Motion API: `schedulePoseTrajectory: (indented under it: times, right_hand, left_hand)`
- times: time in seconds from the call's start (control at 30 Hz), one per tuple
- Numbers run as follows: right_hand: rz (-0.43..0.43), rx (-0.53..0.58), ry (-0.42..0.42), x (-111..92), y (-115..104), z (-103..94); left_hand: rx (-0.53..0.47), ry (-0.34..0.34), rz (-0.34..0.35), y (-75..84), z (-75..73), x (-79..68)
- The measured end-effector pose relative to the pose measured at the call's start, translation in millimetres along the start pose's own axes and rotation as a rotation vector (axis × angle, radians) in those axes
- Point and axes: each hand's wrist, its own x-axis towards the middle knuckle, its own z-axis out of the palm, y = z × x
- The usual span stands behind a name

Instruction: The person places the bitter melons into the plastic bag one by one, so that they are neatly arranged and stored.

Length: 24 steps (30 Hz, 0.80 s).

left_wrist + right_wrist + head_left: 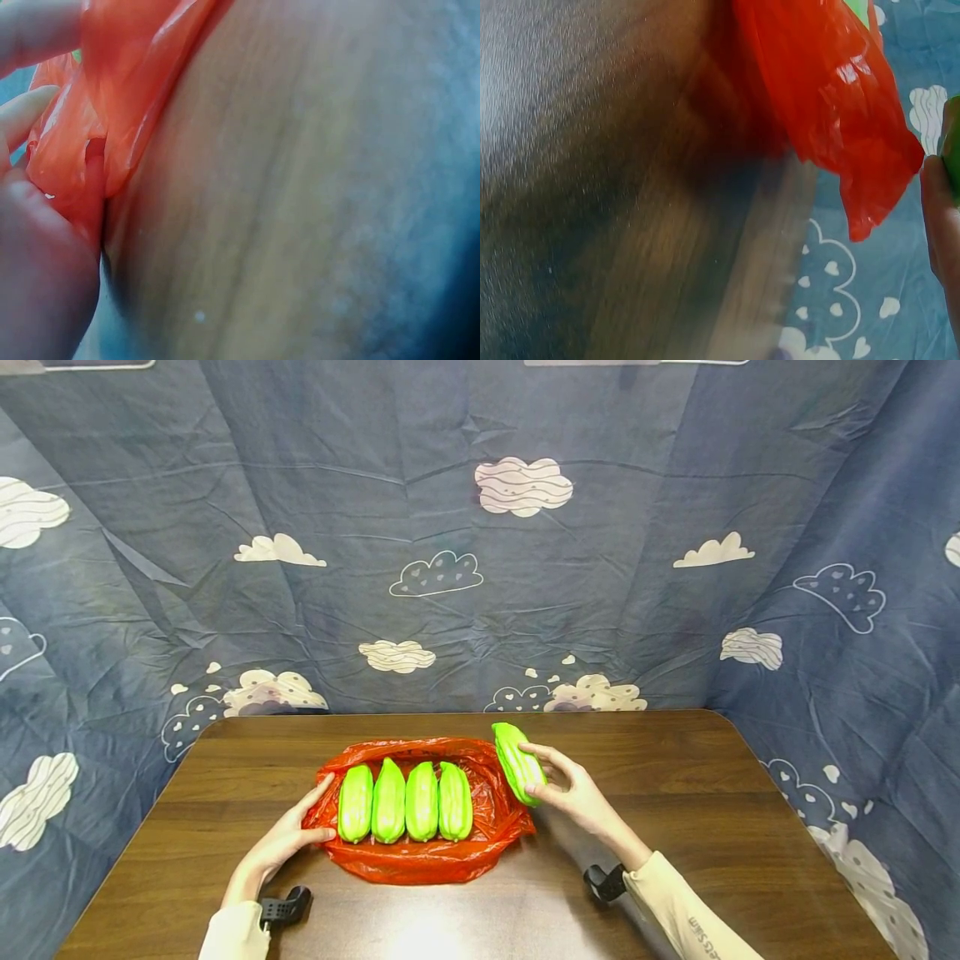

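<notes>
A red plastic bag [420, 866] lies spread on the table, its mouth turned upward. Inside it, several bright green ridged gourds stand side by side in a row, among them this gourd [388, 806]. My left hand [288, 835] holds the bag's left edge, and the left wrist view shows the thin red film [142, 82] bunched among the fingers. With thumb and fingertips my right hand [566, 789] grips another green ridged gourd [517, 764], tilted, at the bag's right rim. In the right wrist view only a sliver of that gourd [952, 142] shows.
The brown wooden table [660, 810] has rounded far corners. Behind it hangs a dark blue cloth [622, 610] with cloud prints, and more cloth runs along the right side. Each wrist carries a small black camera, such as the left one [288, 906].
</notes>
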Motion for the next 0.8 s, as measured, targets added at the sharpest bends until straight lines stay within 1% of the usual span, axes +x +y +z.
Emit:
schedulePoseTrajectory:
  times: [0.13,0.2,0.4,0.63,0.8]
  right_hand:
    - [0.014,0.033,-0.013,-0.8,2.6,4.0]
    - [0.010,0.031,-0.021,-1.3,4.2,5.9]
    - [-0.029,-0.048,-0.050,-3.2,9.4,12.1]
    - [0.034,-0.078,-0.074,-5.5,12.1,18.2]
    - [0.038,-0.120,-0.072,-4.2,11.6,22.5]
  left_hand:
    - [-0.004,-0.001,0.004,-0.2,0.1,0.0]
    - [-0.003,-0.002,0.005,-0.5,0.2,-0.1]
    - [0.006,-0.008,0.032,-1.7,0.5,-0.5]
    - [0.012,-0.009,0.039,-1.5,0.7,-0.7]
    - [0.016,-0.002,0.024,-0.2,1.2,-0.6]
